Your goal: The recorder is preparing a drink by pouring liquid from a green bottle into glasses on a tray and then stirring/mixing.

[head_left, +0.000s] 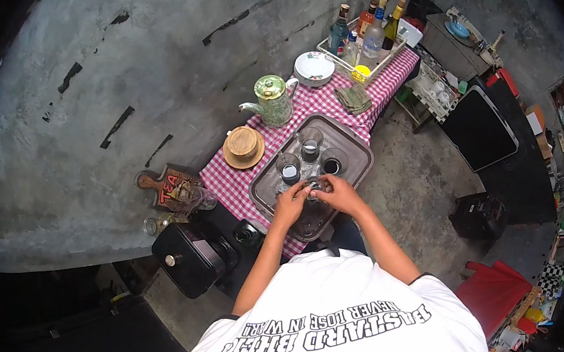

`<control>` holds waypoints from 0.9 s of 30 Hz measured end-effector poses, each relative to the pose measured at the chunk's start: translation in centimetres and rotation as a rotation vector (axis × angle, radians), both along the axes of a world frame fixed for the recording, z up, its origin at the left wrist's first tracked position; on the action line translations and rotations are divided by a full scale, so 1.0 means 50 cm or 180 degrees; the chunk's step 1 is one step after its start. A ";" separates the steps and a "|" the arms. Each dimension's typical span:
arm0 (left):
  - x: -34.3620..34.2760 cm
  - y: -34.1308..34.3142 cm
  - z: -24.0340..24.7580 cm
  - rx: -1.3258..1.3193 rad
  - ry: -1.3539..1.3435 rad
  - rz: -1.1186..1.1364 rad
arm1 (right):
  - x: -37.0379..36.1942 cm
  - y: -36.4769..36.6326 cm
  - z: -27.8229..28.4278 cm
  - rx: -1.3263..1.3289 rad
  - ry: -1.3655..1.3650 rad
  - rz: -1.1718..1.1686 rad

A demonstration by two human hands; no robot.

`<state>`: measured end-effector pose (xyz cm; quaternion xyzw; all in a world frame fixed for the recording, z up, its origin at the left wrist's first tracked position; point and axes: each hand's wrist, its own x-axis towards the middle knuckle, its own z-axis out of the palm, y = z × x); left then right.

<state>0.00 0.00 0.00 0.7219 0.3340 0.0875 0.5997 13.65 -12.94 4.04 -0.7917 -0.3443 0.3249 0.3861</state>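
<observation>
Over the near half of the brown tray (357, 173), my left hand (290, 206) and my right hand (338, 195) meet with fingers closed. Between the fingertips is something small and pale that I cannot make out. Under and behind them a glass (321, 181) partly shows, mostly hidden by my fingers. Three more glasses stand just beyond: a left glass (289, 170), a far glass (310, 145) and a right glass (334, 162). Each has dark contents low down. Left of the tray sits a wooden lidded pot on a saucer (243, 147).
A green enamel pitcher (274, 104), stacked plates (314, 67) and a folded green cloth (353, 99) rest on the checked tablecloth (393, 78). Bottles (372, 39) fill a white rack at the far end. A black appliance (191, 259) stands near left, beside a wooden sign (172, 186).
</observation>
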 end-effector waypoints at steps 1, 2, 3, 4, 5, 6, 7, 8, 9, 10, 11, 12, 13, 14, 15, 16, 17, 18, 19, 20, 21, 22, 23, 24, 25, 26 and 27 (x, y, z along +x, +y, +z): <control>0.000 0.000 0.000 -0.0012 -0.0012 0.0022 | 0.000 0.001 0.000 -0.0011 -0.0003 0.0004; -0.001 0.000 0.001 -0.0025 -0.0024 0.0044 | 0.000 0.001 -0.001 -0.0023 -0.0007 0.0008; 0.001 -0.002 0.003 -0.0028 -0.0024 0.0042 | 0.001 0.000 0.001 -0.0026 -0.0007 0.0006; 0.002 -0.005 0.005 -0.0061 -0.0028 0.0048 | 0.002 -0.002 0.004 -0.0015 -0.0018 0.0010; 0.003 -0.007 0.007 -0.0094 -0.0033 0.0054 | 0.003 -0.003 0.005 -0.0004 -0.0029 0.0014; 0.003 -0.006 0.006 -0.0092 -0.0033 0.0054 | 0.003 -0.003 0.003 -0.0002 -0.0029 0.0014; 0.003 -0.005 0.004 -0.0089 -0.0054 0.0048 | 0.003 -0.002 0.000 0.0034 -0.0015 0.0025; 0.002 -0.004 0.003 -0.0085 -0.0075 0.0042 | 0.004 -0.001 -0.002 0.0070 -0.0001 0.0036; 0.002 -0.004 0.003 -0.0084 -0.0073 0.0044 | 0.004 -0.001 -0.001 0.0072 0.0001 0.0037; 0.002 -0.004 0.003 -0.0091 -0.0100 0.0050 | 0.004 0.000 0.000 0.0050 0.0091 0.0028; 0.001 -0.003 0.002 -0.0099 -0.0126 0.0057 | 0.004 0.001 0.001 0.0028 0.0181 0.0019; 0.002 -0.003 0.005 -0.0098 -0.0126 0.0053 | 0.005 0.001 0.000 0.0029 0.0181 0.0015; 0.002 -0.003 0.007 -0.0103 -0.0085 0.0028 | 0.005 0.000 -0.002 0.0061 0.0183 0.0004; 0.003 -0.003 0.009 -0.0109 -0.0043 0.0003 | 0.005 0.000 -0.004 0.0092 0.0185 -0.0006; 0.003 -0.003 0.014 -0.0107 -0.0041 0.0003 | 0.006 0.000 -0.004 0.0094 0.0187 -0.0006; 0.003 -0.004 0.018 -0.0068 -0.0038 0.0006 | 0.006 0.001 -0.003 0.0067 0.0139 0.0014; 0.003 -0.004 0.023 -0.0029 -0.0034 0.0009 | 0.007 0.001 -0.003 0.0040 0.0091 0.0034; 0.003 -0.004 0.023 -0.0029 -0.0033 0.0007 | 0.008 0.001 -0.003 0.0041 0.0093 0.0032; 0.004 -0.004 0.023 -0.0044 -0.0028 -0.0002 | 0.008 0.001 -0.004 0.0034 0.0122 0.0031; 0.004 -0.003 0.024 -0.0059 -0.0022 -0.0011 | 0.009 0.001 -0.005 0.0027 0.0152 0.0029; 0.003 -0.002 0.020 -0.0058 -0.0021 -0.0008 | 0.008 0.001 -0.007 0.0028 0.0153 0.0032; 0.003 -0.001 0.016 -0.0076 -0.0050 -0.0009 | 0.006 0.001 -0.008 0.0084 0.0098 0.0031; 0.002 -0.001 0.012 -0.0093 -0.0080 -0.0010 | 0.005 0.002 -0.010 0.0140 0.0043 0.0030; 0.003 -0.001 0.015 -0.0094 -0.0080 -0.0012 | 0.006 0.002 -0.009 0.0139 0.0044 0.0028; 0.003 -0.002 0.017 -0.0080 -0.0054 -0.0012 | 0.007 0.002 -0.007 0.0103 0.0085 0.0031; 0.004 -0.002 0.020 -0.0065 -0.0029 -0.0011 | 0.008 0.002 -0.006 0.0067 0.0127 0.0035; 0.004 -0.002 0.019 -0.0065 -0.0029 -0.0008 | 0.009 0.002 -0.004 0.0068 0.0127 0.0038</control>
